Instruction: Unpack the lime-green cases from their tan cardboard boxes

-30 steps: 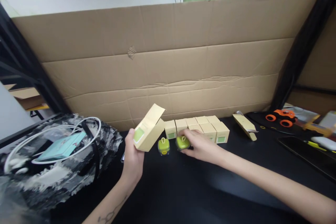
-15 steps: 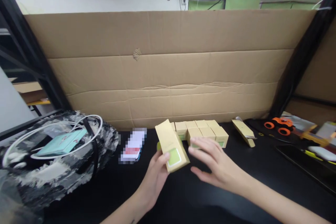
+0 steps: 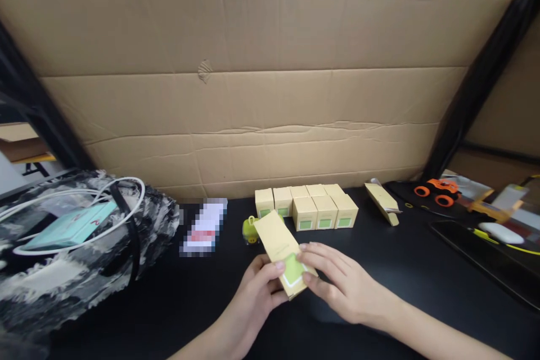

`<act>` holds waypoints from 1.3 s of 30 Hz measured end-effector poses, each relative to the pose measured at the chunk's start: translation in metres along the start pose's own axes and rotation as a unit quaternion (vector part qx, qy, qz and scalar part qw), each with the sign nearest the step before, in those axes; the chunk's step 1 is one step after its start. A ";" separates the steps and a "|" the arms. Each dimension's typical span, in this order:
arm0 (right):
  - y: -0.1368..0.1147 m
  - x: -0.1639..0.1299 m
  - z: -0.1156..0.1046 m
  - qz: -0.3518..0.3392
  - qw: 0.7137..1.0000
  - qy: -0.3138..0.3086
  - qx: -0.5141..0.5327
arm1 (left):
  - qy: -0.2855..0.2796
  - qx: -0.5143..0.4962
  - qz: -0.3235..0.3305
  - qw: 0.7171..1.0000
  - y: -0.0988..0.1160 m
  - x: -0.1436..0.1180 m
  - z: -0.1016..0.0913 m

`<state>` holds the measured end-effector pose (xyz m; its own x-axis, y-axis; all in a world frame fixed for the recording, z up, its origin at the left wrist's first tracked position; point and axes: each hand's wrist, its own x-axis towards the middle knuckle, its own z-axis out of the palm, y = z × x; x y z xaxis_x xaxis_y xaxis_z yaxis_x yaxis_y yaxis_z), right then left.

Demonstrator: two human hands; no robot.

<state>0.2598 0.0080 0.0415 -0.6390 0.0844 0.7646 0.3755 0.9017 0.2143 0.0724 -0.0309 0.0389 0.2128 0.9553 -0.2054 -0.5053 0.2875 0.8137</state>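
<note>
In the head view my left hand (image 3: 264, 287) grips a small tan cardboard box (image 3: 276, 236) near its lower end, thumb on the face beside a green label with a white border. The box looks partly flattened and leans up to the left. My right hand (image 3: 341, 284) has its fingertips and thumb on the right edge of the same box. Just behind the box's upper end is a small green toy (image 3: 250, 230), partly hidden. Farther back, several folded tan boxes (image 3: 324, 211) with green labels stand in rows on the black table (image 3: 379, 270).
A phone-like item (image 3: 205, 228), blurred out, lies left of the boxes. At far left a patterned fabric heap (image 3: 84, 292) bears a teal box (image 3: 71, 228) and white cable. To the right are a flattened carton (image 3: 382, 202) and an orange toy car (image 3: 436, 191). A cardboard wall (image 3: 270, 101) rises behind.
My right hand has come in from beside the tan box to touch its right edge. The box has shifted lower in view, showing the green toy behind it. The view has tilted downward.
</note>
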 end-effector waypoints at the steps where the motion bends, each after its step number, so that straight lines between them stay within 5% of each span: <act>1: -0.001 -0.001 -0.001 0.004 1.000 -0.001 0.004 | -0.005 0.002 -0.004 1.000 0.002 -0.001 0.001; 6: -0.004 -0.002 -0.010 -0.039 0.999 -0.016 0.002 | -0.018 -0.004 -0.014 1.000 0.005 -0.005 0.003; 13: -0.012 0.003 -0.017 -0.099 0.995 -0.025 0.001 | 0.084 0.081 0.031 0.993 0.003 0.001 -0.002; 21: -0.017 0.004 -0.013 -0.082 0.991 -0.094 -0.051 | 0.043 0.071 0.035 0.996 -0.010 0.006 -0.005; 24: 0.014 -0.001 -0.046 -0.072 0.988 -0.099 -0.093 | -0.015 0.065 0.038 0.997 -0.017 0.013 -0.014; 27: 0.069 -0.018 -0.086 0.112 0.963 -0.051 -0.242 | -0.069 0.132 0.058 0.987 -0.024 0.020 -0.023; 30: 0.127 -0.044 -0.108 0.220 0.927 -0.080 -0.293 | -0.108 0.195 0.063 0.973 -0.029 0.024 -0.028; 34: 0.178 -0.087 -0.102 0.299 0.895 -0.176 -0.279 | -0.127 0.231 0.061 0.963 -0.028 0.023 -0.027; 39: 0.190 -0.130 -0.077 0.341 0.866 -0.320 -0.177 | -0.127 0.251 0.050 0.958 -0.025 0.021 -0.023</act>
<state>0.4655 0.1358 0.0297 -0.3859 0.8660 0.3179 0.9221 0.3724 0.1049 0.0700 -0.0167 0.0014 0.4128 0.9105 -0.0249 -0.0815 0.0641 0.9946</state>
